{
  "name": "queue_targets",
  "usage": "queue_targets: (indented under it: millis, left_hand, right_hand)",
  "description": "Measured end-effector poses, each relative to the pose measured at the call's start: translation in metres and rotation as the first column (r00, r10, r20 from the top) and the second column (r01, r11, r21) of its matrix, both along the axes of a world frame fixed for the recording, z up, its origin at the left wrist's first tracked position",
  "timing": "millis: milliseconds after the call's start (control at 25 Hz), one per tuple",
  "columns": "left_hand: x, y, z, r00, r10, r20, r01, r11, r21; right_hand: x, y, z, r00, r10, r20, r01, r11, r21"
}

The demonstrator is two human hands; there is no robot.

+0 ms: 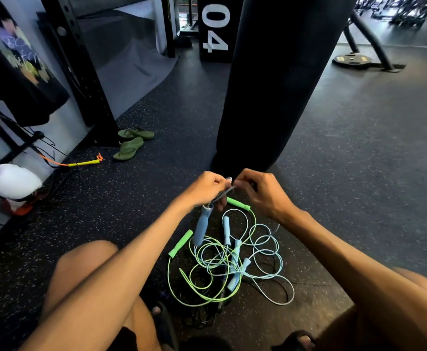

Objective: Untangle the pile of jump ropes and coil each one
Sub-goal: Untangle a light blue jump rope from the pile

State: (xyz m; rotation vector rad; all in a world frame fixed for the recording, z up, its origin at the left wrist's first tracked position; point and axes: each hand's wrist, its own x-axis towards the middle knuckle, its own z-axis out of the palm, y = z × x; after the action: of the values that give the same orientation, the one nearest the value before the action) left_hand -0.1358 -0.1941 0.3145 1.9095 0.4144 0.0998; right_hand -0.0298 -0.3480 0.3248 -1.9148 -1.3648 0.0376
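Observation:
A tangled pile of jump ropes (229, 264) lies on the dark speckled floor between my knees, with green cords, light blue cords and thin black cord mixed together. Green handles (180, 243) and light blue handles (226, 230) stick out of it. My left hand (205, 188) and my right hand (260, 192) are raised above the pile, close together, both pinching a grey cord (224, 195). A larger blue handle (202, 225) hangs down from that cord below my left hand. Another green handle (238, 204) lies just under my right hand.
A black punching bag (270, 79) hangs right behind my hands. Green flip-flops (131, 143) and a yellow-and-orange rope (83, 163) lie at the left by a black rack (86, 72). A white bag (10, 182) sits far left, a weight plate (351, 59) far right.

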Motion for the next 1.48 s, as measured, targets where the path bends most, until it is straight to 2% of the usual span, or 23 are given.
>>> queue_targets:
  millis: [120,280,440,520,680,800,880,960,1040,1120,1160,1240,1320,1480]
  left_hand:
    - [0.000,-0.008,-0.002,0.989,-0.124,-0.076,0.101,0.961,-0.256]
    - [0.000,-0.009,0.006,0.976,-0.217,-0.024,0.180,0.863,-0.473]
    - [0.000,-0.005,0.011,0.968,-0.220,0.120,0.238,0.652,-0.720]
    - [0.000,-0.001,0.015,0.972,-0.126,0.198,0.235,0.553,-0.799]
    - [0.000,0.014,0.021,0.945,0.138,0.295,0.206,0.450,-0.869]
    - [0.003,0.020,0.022,0.896,0.337,0.290,0.147,0.391,-0.909]
    - [0.004,0.024,0.021,0.847,0.468,0.253,0.066,0.378,-0.923]
    - [0.005,0.028,0.020,0.783,0.579,0.229,-0.018,0.389,-0.921]
    - [0.005,0.028,0.021,0.721,0.657,0.220,-0.104,0.416,-0.903]
    - [0.005,0.027,0.021,0.684,0.693,0.226,-0.207,0.482,-0.851]
    - [0.006,0.026,0.020,0.675,0.693,0.251,-0.269,0.549,-0.792]
    - [0.007,0.025,0.014,0.681,0.653,0.332,-0.388,0.706,-0.592]
    - [0.007,0.024,0.006,0.720,0.567,0.400,-0.443,0.819,-0.364]
    - [0.006,0.019,-0.002,0.869,0.328,0.371,-0.368,0.929,0.042]
  right_hand:
    - [0.005,-0.001,0.001,0.997,-0.052,-0.056,0.054,0.998,0.024]
    - [0.013,-0.002,-0.003,0.982,-0.059,-0.178,0.070,0.996,0.056]
    - [0.021,0.000,-0.012,0.928,-0.043,-0.370,0.078,0.994,0.081]
    - [0.023,0.001,-0.017,0.906,-0.075,-0.417,0.102,0.994,0.042]
    - [0.018,-0.003,-0.023,0.848,-0.077,-0.524,0.021,0.993,-0.113]
    - [0.006,-0.007,-0.022,0.787,-0.077,-0.613,-0.079,0.972,-0.223]
    - [0.001,-0.007,-0.023,0.745,-0.078,-0.663,-0.116,0.963,-0.243]
    - [-0.003,-0.007,-0.025,0.706,-0.088,-0.702,-0.146,0.953,-0.267]
    - [-0.004,-0.007,-0.030,0.713,-0.117,-0.691,-0.159,0.933,-0.322]
    - [-0.003,-0.006,-0.036,0.781,-0.105,-0.616,-0.170,0.913,-0.371]
    - [-0.002,-0.005,-0.037,0.829,-0.081,-0.553,-0.167,0.908,-0.384]
    - [-0.001,-0.002,-0.036,0.931,-0.014,-0.366,-0.134,0.916,-0.377]
    - [-0.003,0.001,-0.030,0.979,0.044,-0.199,-0.110,0.936,-0.334]
    - [-0.009,0.001,-0.015,0.991,0.118,-0.056,-0.127,0.975,-0.183]
